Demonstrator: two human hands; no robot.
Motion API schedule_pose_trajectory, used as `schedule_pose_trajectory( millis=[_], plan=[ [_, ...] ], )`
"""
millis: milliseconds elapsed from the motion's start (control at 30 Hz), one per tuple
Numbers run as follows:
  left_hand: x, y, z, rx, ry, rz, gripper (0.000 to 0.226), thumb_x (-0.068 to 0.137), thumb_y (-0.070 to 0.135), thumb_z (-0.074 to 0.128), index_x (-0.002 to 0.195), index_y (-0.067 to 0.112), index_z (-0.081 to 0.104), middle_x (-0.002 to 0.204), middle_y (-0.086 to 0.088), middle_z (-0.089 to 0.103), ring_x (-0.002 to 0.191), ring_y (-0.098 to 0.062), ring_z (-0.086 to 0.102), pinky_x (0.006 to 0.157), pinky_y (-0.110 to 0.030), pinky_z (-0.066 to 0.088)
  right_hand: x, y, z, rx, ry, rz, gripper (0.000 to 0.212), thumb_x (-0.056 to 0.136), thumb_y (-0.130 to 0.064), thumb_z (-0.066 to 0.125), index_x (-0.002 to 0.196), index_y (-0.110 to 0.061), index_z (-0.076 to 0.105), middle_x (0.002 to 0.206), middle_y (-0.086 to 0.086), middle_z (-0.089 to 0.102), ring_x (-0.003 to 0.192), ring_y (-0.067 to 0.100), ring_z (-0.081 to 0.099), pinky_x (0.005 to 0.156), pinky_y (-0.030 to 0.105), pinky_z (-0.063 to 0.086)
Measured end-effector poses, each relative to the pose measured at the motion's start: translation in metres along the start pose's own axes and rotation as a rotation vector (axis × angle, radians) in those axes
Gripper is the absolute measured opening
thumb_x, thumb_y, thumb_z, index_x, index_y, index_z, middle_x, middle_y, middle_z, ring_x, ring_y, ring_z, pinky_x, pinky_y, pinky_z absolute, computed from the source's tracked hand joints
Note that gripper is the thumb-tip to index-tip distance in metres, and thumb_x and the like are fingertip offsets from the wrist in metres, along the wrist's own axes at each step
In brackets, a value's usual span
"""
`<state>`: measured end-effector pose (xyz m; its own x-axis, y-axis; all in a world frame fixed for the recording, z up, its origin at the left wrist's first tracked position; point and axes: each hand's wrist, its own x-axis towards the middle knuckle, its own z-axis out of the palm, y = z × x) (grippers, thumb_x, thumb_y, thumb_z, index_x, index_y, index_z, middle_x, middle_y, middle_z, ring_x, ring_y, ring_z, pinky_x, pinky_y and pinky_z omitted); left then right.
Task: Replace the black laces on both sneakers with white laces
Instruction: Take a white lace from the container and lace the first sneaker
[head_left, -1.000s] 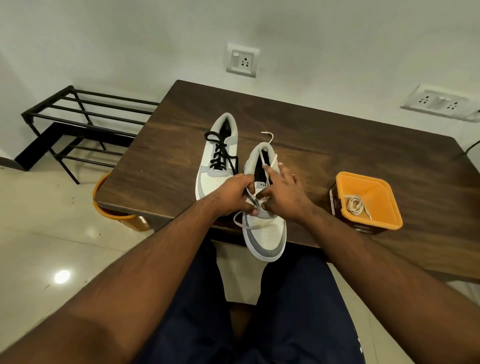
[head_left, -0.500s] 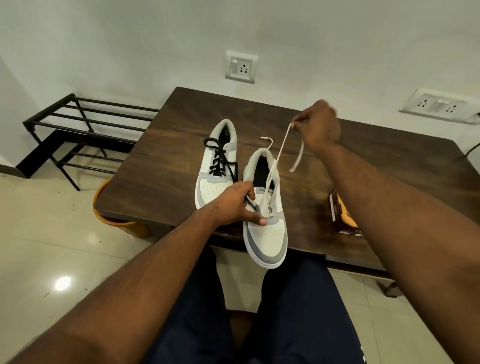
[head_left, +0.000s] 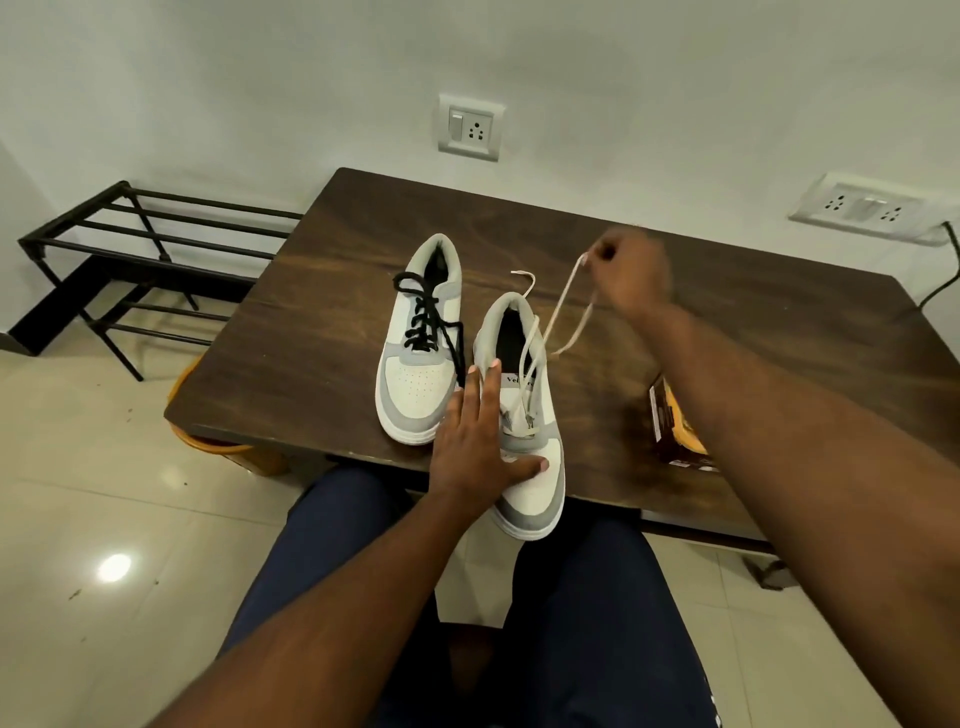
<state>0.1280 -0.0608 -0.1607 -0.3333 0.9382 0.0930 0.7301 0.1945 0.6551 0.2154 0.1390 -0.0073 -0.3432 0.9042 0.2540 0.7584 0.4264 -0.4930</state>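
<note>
Two sneakers sit side by side on the desk (head_left: 322, 332). The left sneaker (head_left: 422, 358) keeps its black lace (head_left: 427, 322), so it is yet to be done. The left hand (head_left: 475, 441) lies flat, fingers straight, on the right sneaker (head_left: 535, 467), probably steadying it against the pull. The right hand (head_left: 631, 278), blurred, pinches the white lace (head_left: 563, 293) and draws it up taut from the lower eyelets. The forearm hides most of the orange tub (head_left: 675, 436).
</note>
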Motion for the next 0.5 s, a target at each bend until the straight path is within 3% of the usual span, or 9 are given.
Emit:
schedule_pose_trajectory(
  millis=[167,333,433,500],
  plan=[
    [-0.003,0.005,-0.001,-0.014,-0.019,-0.063,0.126,0.066,0.065,0.074,0.154,0.031,-0.01,0.164,0.001,0.002,0.15,-0.028,0.008,0.119,-0.046,0.019,0.024,-0.019,-0.028,-0.137,0.026,-0.038,0.01,0.087,-0.027,0.063,0.088,-0.017,0.067,0.102,0.006,0.069,0.095,0.032,0.064,0.081,0.036,0.049],
    [-0.002,0.006,-0.005,0.0,-0.027,-0.036,0.121,0.066,0.066,0.074,0.151,0.041,-0.008,0.164,-0.003,0.007,0.149,-0.026,0.016,0.116,-0.049,0.026,0.013,-0.017,-0.026,-0.002,0.056,0.057,0.009,0.084,-0.025,0.064,0.081,-0.017,0.066,0.089,0.005,0.071,0.083,0.025,0.067,0.077,0.036,0.055],
    [-0.002,0.014,-0.014,-0.102,0.064,-0.046,0.11,0.068,0.061,0.076,0.151,0.045,0.005,0.163,-0.003,0.01,0.146,-0.024,0.024,0.112,-0.05,0.029,-0.01,-0.019,-0.036,0.126,-0.189,-0.078,0.007,0.083,-0.017,0.071,0.08,-0.01,0.071,0.073,-0.001,0.068,0.063,0.009,0.061,0.065,0.029,0.052],
    [0.002,0.026,-0.028,-0.521,0.17,-0.023,0.084,0.083,0.042,0.072,0.15,0.04,0.023,0.157,-0.004,0.03,0.128,-0.014,0.048,0.102,-0.044,0.045,-0.032,-0.026,-0.041,0.132,-0.426,-0.166,0.007,0.081,-0.015,0.075,0.078,-0.009,0.072,0.066,-0.004,0.064,0.055,0.003,0.054,0.058,0.021,0.045]
  ],
)
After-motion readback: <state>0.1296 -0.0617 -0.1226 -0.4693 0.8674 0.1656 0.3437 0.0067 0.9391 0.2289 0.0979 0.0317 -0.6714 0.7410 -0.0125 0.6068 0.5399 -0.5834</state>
